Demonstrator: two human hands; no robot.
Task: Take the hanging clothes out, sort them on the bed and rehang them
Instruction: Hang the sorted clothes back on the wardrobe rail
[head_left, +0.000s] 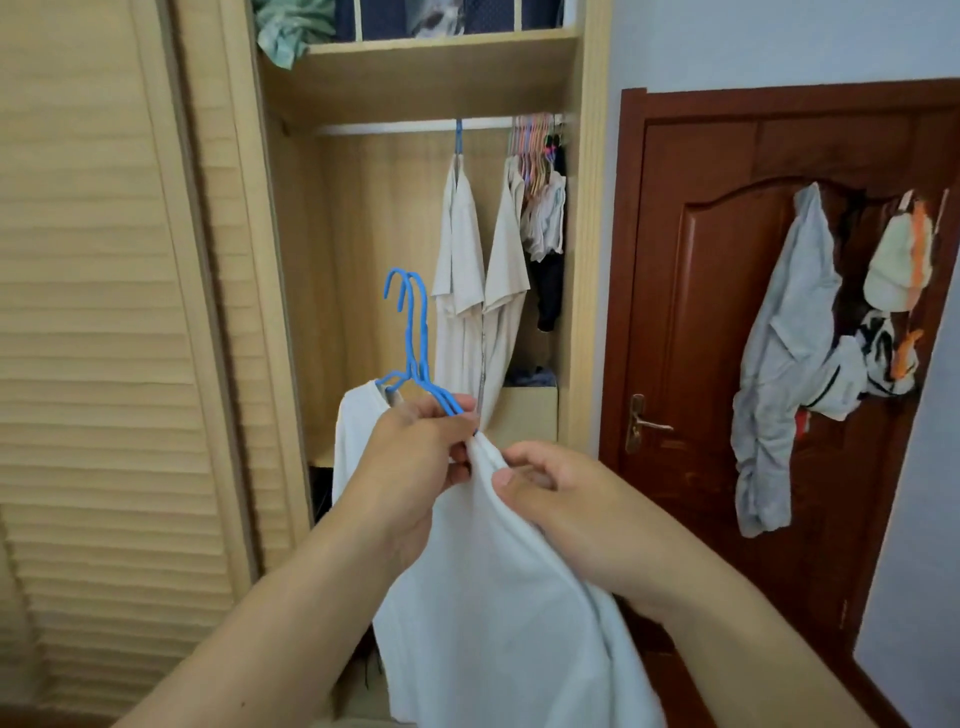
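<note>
Head view: both hands grip white shirt on blue hangers.

At six o'clock, the left hand grips blue hangers; the right hand pinches a white shirt.

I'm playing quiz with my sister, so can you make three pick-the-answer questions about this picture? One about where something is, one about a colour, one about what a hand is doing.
1. Where do the beige shirts hang?
A. on the wardrobe rail
B. on the door
C. on the floor

2. What colour are the held hangers?
A. red
B. blue
C. black

3. What is the right hand doing?
A. hanging open
B. turning the door handle
C. pinching the white shirt

Answers:
1 A: beige shirts hang from the wardrobe rail.
2 B: hangers in the left hand are blue.
3 C: right hand pinches the white shirt.
</note>
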